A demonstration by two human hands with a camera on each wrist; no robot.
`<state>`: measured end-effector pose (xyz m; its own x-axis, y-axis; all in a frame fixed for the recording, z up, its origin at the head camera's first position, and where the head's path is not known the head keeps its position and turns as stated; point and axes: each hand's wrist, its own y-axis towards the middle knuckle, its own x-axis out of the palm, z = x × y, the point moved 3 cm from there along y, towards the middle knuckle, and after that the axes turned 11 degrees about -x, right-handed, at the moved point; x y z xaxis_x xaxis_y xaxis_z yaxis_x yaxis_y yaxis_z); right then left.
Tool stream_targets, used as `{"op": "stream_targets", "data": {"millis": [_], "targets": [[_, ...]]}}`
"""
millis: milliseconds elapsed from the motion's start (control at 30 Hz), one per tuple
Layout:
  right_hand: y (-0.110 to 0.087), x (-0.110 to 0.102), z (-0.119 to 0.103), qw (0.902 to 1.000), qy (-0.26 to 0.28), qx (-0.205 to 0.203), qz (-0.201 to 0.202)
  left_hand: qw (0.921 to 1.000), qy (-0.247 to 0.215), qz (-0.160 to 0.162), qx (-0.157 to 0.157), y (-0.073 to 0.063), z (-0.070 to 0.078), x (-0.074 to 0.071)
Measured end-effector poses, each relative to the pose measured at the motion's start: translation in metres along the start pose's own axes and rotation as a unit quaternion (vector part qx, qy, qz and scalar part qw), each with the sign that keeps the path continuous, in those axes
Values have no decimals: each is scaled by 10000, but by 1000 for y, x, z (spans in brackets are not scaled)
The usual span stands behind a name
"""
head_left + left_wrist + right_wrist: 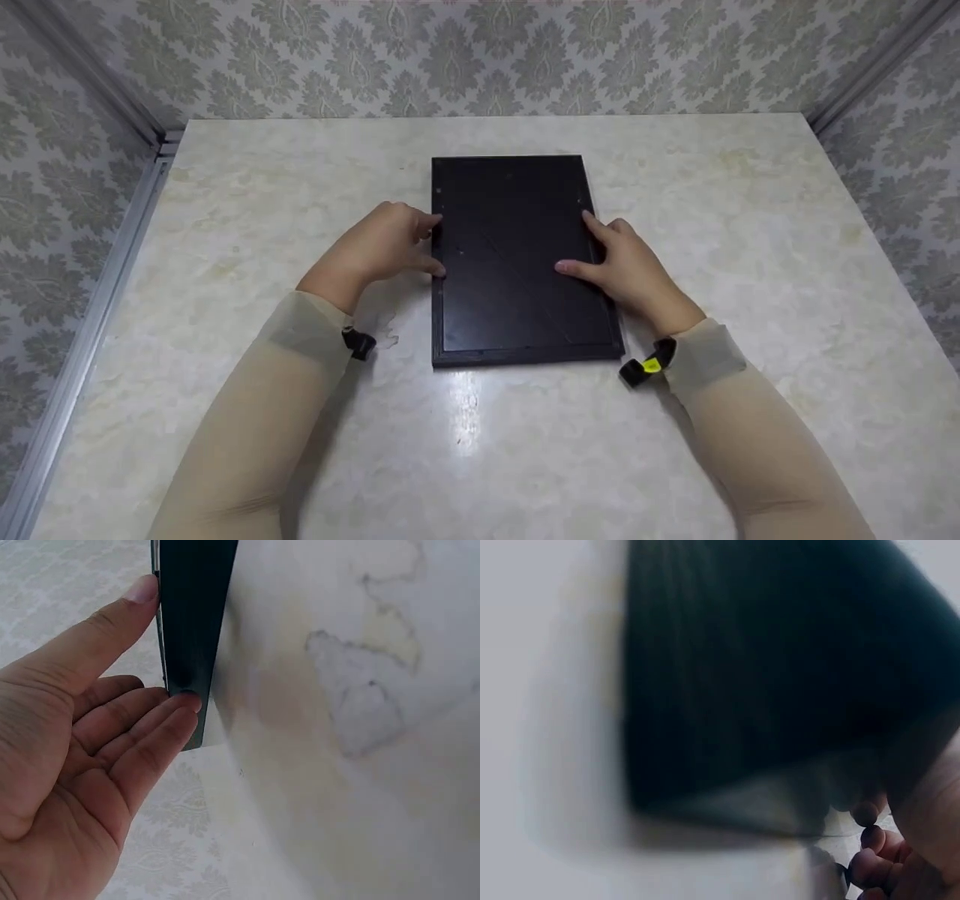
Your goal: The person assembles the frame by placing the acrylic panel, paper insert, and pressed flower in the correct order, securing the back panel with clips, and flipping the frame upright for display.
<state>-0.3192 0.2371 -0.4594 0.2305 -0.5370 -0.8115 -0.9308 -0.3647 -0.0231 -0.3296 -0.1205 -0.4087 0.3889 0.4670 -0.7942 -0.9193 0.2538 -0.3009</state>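
Observation:
A black rectangular picture frame (510,307) with a raised border and a flat inset panel lies on the tabletop, its long sides running away from me. My left hand (386,244) grips its left edge. In the left wrist view, that thumb (112,630) touches the face rim and the fingertips rest against the frame's side (191,622). My right hand (634,262) holds the right edge, thumb laid over the face and the other fingers along the side, partly hidden. The frame (765,660) looms large and blurred in the right wrist view, with curled fingers (877,866) at lower right.
The pale marbled table (750,225) surrounds the frame on all sides. Patterned wallpaper (480,60) stands behind it, and a metal rail (97,315) runs along the left. Small black cameras (360,343) are strapped to both wrists.

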Motion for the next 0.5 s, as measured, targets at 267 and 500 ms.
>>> {"op": "stream_targets", "data": {"millis": [267,500], "targets": [[0,-5,1,10000,13,-55,15,9997,117,-43,-213,3,12,1],[2,-3,4,9999,105,-35,-24,9970,418,85,-652,0,25,2]]}}
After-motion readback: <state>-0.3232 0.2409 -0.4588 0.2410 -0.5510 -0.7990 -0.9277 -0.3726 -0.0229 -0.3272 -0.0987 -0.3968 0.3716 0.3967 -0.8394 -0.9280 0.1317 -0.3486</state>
